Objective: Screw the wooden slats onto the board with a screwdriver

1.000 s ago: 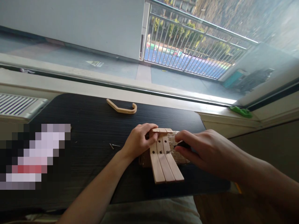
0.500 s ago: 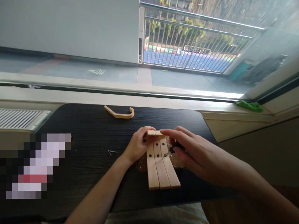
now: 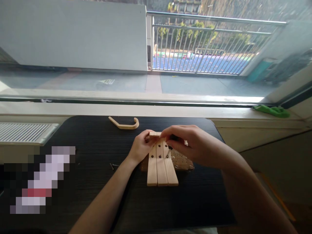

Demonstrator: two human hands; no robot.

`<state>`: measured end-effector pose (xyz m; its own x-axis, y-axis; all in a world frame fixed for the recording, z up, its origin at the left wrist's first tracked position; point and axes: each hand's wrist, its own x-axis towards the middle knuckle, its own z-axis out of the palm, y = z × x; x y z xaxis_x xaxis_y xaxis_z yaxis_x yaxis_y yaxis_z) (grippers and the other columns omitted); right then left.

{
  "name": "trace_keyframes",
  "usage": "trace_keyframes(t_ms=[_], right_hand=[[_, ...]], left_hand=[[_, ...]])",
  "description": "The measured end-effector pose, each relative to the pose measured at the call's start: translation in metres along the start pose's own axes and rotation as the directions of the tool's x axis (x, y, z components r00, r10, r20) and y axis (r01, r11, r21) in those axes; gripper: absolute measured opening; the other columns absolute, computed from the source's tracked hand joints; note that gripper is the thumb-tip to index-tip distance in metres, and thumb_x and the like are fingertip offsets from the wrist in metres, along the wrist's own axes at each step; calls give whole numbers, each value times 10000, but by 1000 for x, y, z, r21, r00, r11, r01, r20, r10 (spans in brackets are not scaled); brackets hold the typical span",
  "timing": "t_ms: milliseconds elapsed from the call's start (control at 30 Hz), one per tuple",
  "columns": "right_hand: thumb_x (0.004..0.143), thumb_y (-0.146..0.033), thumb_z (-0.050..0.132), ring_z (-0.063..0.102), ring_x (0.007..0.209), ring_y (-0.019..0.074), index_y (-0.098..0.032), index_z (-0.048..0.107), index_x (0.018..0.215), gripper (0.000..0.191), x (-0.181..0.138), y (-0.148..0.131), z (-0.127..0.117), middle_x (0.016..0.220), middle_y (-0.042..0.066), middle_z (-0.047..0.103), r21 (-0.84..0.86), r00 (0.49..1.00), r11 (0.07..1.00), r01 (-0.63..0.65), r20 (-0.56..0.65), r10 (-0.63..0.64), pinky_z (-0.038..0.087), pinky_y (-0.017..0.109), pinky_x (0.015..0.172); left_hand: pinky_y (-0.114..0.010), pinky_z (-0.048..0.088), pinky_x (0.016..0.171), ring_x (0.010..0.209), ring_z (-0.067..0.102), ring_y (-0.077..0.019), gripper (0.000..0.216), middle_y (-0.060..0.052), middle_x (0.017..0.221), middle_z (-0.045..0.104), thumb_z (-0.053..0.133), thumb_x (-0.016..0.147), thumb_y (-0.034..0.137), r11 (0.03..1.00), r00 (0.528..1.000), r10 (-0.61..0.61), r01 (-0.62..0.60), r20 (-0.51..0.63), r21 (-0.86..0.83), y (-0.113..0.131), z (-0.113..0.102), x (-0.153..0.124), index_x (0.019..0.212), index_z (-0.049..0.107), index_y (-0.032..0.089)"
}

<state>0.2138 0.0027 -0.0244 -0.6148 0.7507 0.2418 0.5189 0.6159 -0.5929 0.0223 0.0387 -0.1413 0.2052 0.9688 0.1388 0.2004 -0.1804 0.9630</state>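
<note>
A wooden piece of three joined slats with dark holes rests across a brown, wrapped block. My left hand is closed around its far left side, under the raised end strip. In my right hand is a screwdriver with a dark handle, mostly covered by the fingers. Its thin shaft slants down to a hole in the rightmost slat. Loose screws lie on the table left of my left forearm. A curved wooden strip with a hooked end lies farther back.
The black table stands against a window sill. A green cloth lies on the sill at the right. A white radiator is at the far left, and a pixelated patch covers the table's left side.
My right hand has turned and risen over the slats, with the screwdriver now more upright at the right slat's hole. The slatted piece sits straighter, slightly left. The view has tilted up.
</note>
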Motion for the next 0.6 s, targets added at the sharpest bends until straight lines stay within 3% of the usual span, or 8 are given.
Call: trace_keyframes(t_ms=[200, 367, 467, 600], right_hand=[[892, -100, 412, 610, 842, 155, -135, 580, 1287, 430, 7, -4, -15, 1025, 73, 682, -10, 992, 999, 35, 120, -34, 466, 275, 725], [922, -116, 381, 615, 831, 153, -126, 550, 1337, 447, 2, -2, -22, 1004, 73, 677, -32, 994, 999, 28, 108, -25, 473, 281, 723], [924, -104, 413, 628, 814, 141, -156, 571, 1286, 398, -2, 1, -24, 986, 49, 704, -25, 997, 999, 47, 64, -46, 466, 259, 697], [924, -130, 474, 619, 721, 124, -143, 642, 1084, 233, -6, 3, -26, 819, 13, 696, -21, 999, 1000, -2, 53, 3, 435, 235, 607]], left_hand=[[-190, 453, 533, 584, 544, -106, 212, 24, 641, 611, 685, 773, 348, 999, 997, -32, 31, -71, -21, 0, 5, -1, 750, 619, 148], [-203, 498, 575, 646, 596, -125, 164, 2, 713, 653, 672, 780, 308, 1000, 996, -20, 18, -88, -18, 0, 4, -2, 808, 633, 152], [-214, 516, 596, 678, 624, -135, 181, -16, 778, 681, 679, 778, 308, 999, 997, -45, 44, -67, -19, -1, 4, -3, 853, 634, 149], [-235, 543, 663, 755, 656, -153, 223, -42, 873, 713, 713, 757, 287, 998, 997, -58, 58, -58, -11, -3, 3, -3, 914, 650, 142]])
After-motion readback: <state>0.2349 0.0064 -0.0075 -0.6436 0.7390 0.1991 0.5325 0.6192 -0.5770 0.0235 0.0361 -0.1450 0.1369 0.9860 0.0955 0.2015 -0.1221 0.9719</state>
